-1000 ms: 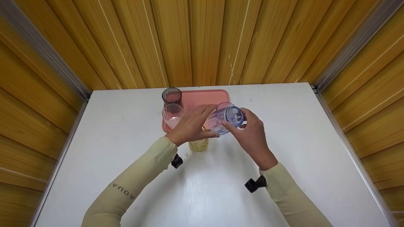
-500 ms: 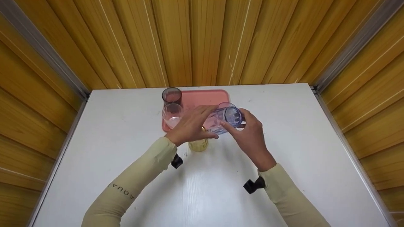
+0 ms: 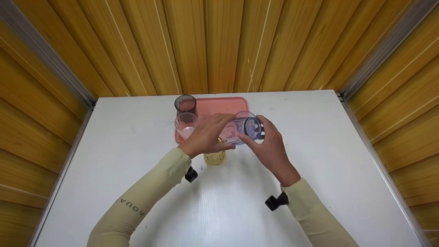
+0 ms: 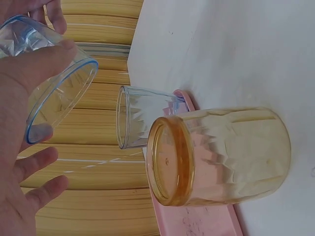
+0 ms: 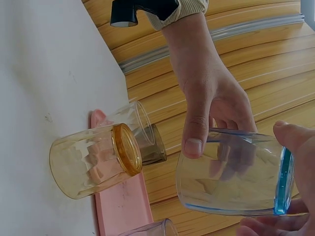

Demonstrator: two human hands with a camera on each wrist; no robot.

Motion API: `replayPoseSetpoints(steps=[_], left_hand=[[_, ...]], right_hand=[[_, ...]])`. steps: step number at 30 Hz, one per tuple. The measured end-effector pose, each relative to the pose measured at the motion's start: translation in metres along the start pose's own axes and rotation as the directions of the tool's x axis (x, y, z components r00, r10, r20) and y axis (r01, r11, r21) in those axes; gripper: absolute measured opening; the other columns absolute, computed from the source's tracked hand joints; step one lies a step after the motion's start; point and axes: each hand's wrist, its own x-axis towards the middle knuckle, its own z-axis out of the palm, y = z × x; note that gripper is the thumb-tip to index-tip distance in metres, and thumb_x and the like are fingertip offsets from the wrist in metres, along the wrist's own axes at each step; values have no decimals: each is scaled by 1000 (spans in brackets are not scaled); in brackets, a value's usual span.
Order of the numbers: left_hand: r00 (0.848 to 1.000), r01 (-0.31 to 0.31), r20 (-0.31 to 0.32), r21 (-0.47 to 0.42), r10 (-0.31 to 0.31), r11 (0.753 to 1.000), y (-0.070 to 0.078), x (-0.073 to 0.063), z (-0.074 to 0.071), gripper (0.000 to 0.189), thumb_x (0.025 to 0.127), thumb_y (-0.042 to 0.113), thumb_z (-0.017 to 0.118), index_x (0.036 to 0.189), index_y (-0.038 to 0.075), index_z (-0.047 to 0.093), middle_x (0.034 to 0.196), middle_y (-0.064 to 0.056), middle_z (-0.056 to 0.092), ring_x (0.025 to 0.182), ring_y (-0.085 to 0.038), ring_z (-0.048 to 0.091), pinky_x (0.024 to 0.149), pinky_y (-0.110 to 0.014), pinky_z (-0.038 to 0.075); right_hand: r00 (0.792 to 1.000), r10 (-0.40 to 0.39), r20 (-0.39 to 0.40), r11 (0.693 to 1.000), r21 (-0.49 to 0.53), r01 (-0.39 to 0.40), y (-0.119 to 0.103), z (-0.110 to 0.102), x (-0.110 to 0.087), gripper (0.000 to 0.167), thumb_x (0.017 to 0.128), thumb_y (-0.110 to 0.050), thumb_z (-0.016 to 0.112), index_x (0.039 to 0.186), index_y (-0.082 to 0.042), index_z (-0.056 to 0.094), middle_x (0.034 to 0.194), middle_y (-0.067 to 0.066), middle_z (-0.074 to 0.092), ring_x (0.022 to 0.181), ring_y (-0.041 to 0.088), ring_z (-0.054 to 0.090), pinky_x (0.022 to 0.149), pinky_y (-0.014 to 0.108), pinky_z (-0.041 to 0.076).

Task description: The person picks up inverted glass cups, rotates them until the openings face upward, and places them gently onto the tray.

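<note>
Both hands hold a clear blue drinking cup (image 3: 253,128) in the air, lying on its side with its base toward the right. My right hand (image 3: 274,149) grips the base end, thumb in front and fingers behind. At the mouth end, my left hand (image 3: 204,137) has its thumb on the near wall; in the right wrist view its other fingers show through the cup's clear side (image 5: 226,172). A yellow cup (image 3: 215,158) stands upside down on the table below the left hand, its orange base (image 4: 172,162) uppermost.
Behind the hands lies a pink tray (image 3: 223,104). A dark grey cup (image 3: 185,103) and a clear cup (image 3: 185,127) stand upright along its left side. One pale purple cup (image 3: 245,114) stands at its right, partly hidden. Wood-look panels (image 3: 219,48) border the white table (image 3: 226,212).
My right hand and the cup have shifted slightly left, with the cup tipped a little nearer to level. The left hand stays almost in place, and the other cups have not moved.
</note>
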Motion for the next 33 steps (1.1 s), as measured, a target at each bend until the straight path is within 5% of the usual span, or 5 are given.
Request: replayPoseSetpoints(steps=[17,33], left_hand=[[996,-94,3,98,94,991,3,0,-5,87,78,53,74,150,28,31,151,3,41,141,-18,37,116,-49,31],[998,-53,35,-6,54,999,5,-1,-8,93,78,49,76,152,38,22,156,4,33,144,-20,32,117,-54,28]], right_hand=[[998,-62,-7,996,-64,62,3,1,1,80,79,-49,75,144,-18,39,141,6,43,123,21,50,98,39,52],[995,-75,-73,997,0,75,8,1,-1,66,80,-38,78,135,-16,48,127,5,51,114,18,54,91,35,56]])
